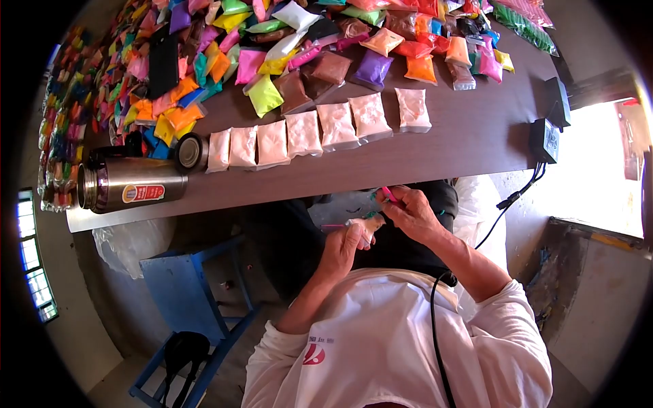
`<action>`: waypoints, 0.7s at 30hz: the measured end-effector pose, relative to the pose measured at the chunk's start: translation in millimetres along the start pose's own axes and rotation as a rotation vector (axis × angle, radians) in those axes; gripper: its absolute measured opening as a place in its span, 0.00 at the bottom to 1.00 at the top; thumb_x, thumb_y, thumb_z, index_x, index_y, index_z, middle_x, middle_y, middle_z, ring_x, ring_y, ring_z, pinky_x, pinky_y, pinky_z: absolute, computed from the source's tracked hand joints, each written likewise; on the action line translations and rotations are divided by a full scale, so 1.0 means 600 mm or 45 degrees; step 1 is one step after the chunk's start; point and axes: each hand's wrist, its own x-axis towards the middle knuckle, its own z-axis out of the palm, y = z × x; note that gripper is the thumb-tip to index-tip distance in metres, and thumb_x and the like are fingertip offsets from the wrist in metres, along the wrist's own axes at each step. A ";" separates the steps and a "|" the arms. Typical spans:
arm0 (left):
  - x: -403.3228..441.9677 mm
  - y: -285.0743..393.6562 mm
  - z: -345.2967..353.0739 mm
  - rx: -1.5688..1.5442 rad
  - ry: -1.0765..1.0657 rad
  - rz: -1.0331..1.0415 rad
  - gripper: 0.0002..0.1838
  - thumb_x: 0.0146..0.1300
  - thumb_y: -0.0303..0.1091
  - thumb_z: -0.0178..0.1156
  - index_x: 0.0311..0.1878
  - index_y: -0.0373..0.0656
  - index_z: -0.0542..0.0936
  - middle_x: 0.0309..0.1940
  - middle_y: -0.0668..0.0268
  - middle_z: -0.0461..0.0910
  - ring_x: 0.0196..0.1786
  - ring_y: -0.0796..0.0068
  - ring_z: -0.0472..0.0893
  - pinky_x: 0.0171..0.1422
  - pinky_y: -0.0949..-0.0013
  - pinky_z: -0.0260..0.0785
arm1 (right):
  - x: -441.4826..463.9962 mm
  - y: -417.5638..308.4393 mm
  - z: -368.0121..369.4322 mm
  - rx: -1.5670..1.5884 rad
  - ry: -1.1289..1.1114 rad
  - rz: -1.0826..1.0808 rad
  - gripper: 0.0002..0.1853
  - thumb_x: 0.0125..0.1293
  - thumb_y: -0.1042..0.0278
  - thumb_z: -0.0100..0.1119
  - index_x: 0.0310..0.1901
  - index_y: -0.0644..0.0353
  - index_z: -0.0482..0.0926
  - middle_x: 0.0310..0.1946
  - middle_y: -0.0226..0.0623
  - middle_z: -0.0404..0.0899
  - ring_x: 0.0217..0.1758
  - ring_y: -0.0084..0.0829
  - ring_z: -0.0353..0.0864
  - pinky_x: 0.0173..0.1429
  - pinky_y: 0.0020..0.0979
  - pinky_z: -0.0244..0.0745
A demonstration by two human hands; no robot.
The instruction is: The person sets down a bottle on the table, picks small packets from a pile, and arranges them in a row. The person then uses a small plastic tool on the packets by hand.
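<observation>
Over my lap, below the table's front edge, my left hand is closed around a small peach-coloured packet. A thin pink stick-like piece juts out to the left of that hand. My right hand is closed on a small bright pink item, whose kind I cannot make out. Bits of green show between the hands, close to the packet. Under them lies a sheet of clear plastic. On the table, several flat pale-pink packets form a row, the rightmost slightly apart.
Many coloured packets are heaped along the far and left parts of the brown table. A steel flask lies on its side at the front left, beside its lid. Black boxes with cables sit right. A blue chair stands left.
</observation>
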 end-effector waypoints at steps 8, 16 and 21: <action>0.001 0.012 0.003 0.223 0.018 0.056 0.20 0.73 0.41 0.44 0.29 0.37 0.75 0.24 0.67 0.75 0.27 0.77 0.72 0.34 0.72 0.66 | 0.004 0.011 0.009 -0.079 -0.213 -0.014 0.10 0.63 0.69 0.59 0.40 0.67 0.79 0.25 0.29 0.78 0.25 0.16 0.73 0.30 0.21 0.71; -0.009 -0.017 -0.017 0.499 0.062 0.140 0.18 0.71 0.41 0.47 0.32 0.36 0.75 0.22 0.57 0.75 0.24 0.61 0.75 0.30 0.64 0.66 | 0.016 0.000 0.017 0.146 -0.228 0.274 0.12 0.63 0.67 0.61 0.37 0.70 0.78 0.26 0.32 0.78 0.28 0.18 0.75 0.34 0.21 0.72; -0.010 -0.005 -0.011 0.623 0.104 0.166 0.16 0.71 0.39 0.48 0.33 0.36 0.75 0.24 0.52 0.75 0.26 0.53 0.75 0.31 0.61 0.66 | 0.016 -0.005 0.013 -0.080 -0.290 -0.026 0.10 0.61 0.68 0.63 0.37 0.67 0.80 0.29 0.33 0.79 0.32 0.19 0.76 0.38 0.23 0.73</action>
